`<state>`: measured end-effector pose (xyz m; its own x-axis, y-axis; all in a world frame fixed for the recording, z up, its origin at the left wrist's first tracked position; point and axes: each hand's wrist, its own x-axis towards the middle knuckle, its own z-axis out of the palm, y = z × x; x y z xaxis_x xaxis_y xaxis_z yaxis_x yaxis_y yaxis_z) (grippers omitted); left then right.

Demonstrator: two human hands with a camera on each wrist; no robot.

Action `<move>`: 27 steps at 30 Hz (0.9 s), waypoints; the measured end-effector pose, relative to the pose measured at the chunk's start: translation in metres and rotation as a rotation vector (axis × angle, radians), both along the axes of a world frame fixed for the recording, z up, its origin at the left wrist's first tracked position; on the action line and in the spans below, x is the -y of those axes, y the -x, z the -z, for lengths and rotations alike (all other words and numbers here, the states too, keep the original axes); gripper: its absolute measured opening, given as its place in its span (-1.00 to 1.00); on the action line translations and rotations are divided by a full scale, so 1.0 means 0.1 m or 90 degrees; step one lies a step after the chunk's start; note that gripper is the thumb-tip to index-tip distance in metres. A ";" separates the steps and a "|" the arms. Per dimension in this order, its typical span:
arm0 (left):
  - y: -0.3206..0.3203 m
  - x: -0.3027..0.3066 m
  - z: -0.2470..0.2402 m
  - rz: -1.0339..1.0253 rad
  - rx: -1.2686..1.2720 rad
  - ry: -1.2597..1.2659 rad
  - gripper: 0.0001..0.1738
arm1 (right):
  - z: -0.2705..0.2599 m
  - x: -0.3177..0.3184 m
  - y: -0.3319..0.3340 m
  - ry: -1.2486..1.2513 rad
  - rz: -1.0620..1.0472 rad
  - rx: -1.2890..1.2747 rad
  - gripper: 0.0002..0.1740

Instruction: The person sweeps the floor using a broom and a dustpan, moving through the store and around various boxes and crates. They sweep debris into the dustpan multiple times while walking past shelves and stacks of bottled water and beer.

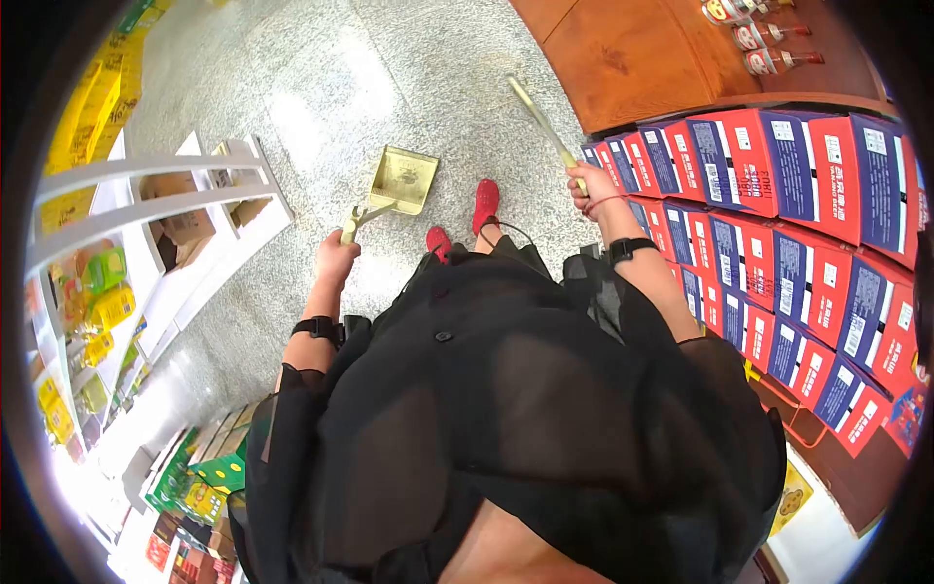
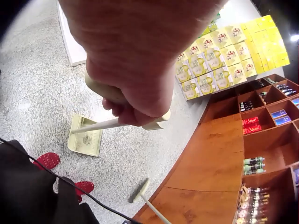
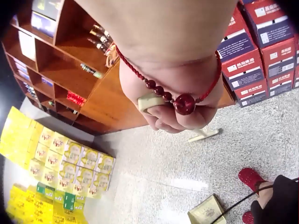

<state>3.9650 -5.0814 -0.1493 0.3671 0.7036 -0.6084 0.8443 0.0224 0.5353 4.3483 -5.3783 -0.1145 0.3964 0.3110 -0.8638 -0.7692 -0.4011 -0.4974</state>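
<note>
In the head view my left hand (image 1: 338, 259) grips the handle of a pale yellow long-handled dustpan (image 1: 405, 173). The pan lies at floor level ahead of my red shoes, and the left wrist view shows fingers curled round its grip. My right hand (image 1: 595, 189) holds a broom (image 1: 541, 119) by its pale handle, out to the right beside the stacked cartons. Low at the floor, the broom head (image 2: 141, 190) appears in the left wrist view, near the wooden cabinet base. A red beaded bracelet (image 3: 184, 104) circles the right wrist.
Red and blue cartons (image 1: 739, 161) are stacked close on the right. A wooden shelf unit (image 1: 623, 58) with bottles borders the floor ahead. White shelves (image 1: 195, 195) with goods stand on the left. Yellow boxes (image 3: 70, 163) are piled farther off.
</note>
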 end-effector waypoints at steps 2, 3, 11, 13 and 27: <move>-0.28 0.00 -0.02 0.027 -0.017 0.008 -0.77 | 0.23 0.05 -0.26 -0.015 0.111 -0.062 -0.73; -0.42 0.00 -0.04 0.046 -0.031 0.016 -0.76 | 0.25 0.05 -0.36 -0.015 0.135 -0.095 -0.81; -1.32 0.06 -0.10 0.040 -0.011 0.028 -0.76 | 0.13 0.17 -0.36 0.057 -0.100 -0.064 -0.75; -1.43 0.00 0.01 0.073 -0.019 0.010 -0.75 | -0.02 0.19 -0.44 0.024 -0.211 -0.103 -0.58; -2.25 -0.42 -0.07 0.147 -0.060 -0.017 -0.67 | -0.40 0.32 -1.03 -0.036 -0.154 -0.068 -0.31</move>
<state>4.1897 -5.0390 -0.1422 0.4623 0.6237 -0.6303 0.8718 -0.1896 0.4518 4.4508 -5.4099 -0.0744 0.2115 0.4350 -0.8752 -0.7036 -0.5538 -0.4452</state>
